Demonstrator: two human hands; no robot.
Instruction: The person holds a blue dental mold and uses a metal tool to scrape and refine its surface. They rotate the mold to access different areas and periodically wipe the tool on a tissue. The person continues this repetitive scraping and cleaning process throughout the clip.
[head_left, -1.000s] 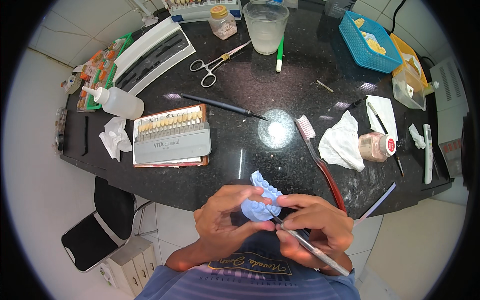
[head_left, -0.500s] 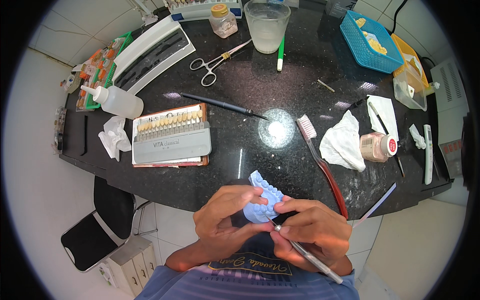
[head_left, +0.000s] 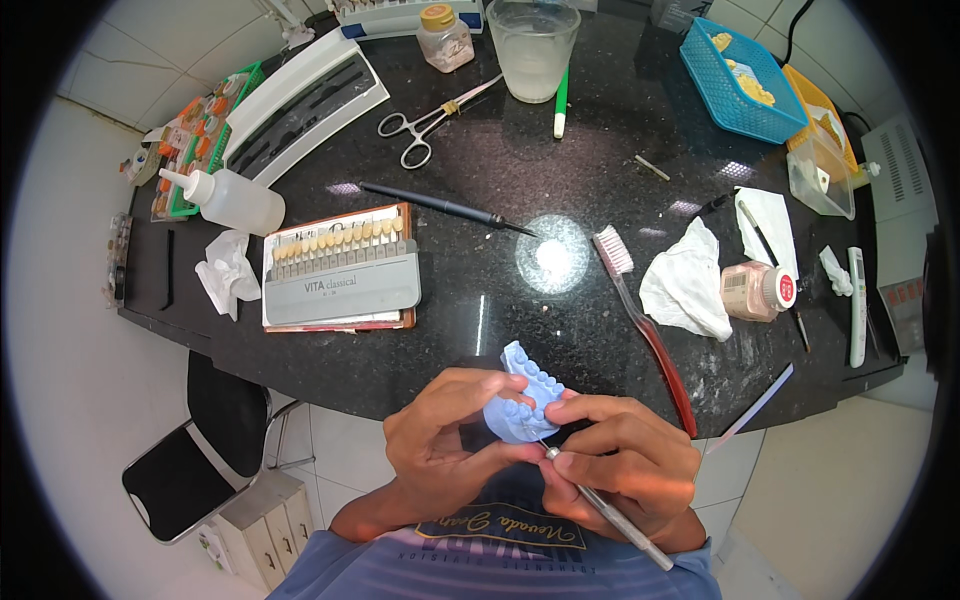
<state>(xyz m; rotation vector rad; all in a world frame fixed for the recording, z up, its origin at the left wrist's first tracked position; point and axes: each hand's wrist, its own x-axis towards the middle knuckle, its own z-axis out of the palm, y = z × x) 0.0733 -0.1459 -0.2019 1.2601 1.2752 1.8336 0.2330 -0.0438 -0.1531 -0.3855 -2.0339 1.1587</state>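
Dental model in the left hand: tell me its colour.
Light blue all over where visible; the dental model shows in the head view, the only one here.

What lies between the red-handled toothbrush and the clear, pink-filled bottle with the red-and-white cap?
A crumpled white tissue or cloth lies between the toothbrush and the bottle, as the head view shows.

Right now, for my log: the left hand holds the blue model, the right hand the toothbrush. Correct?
Not quite: the head view shows the right hand holding a metal tool. The left hand does hold the blue model.
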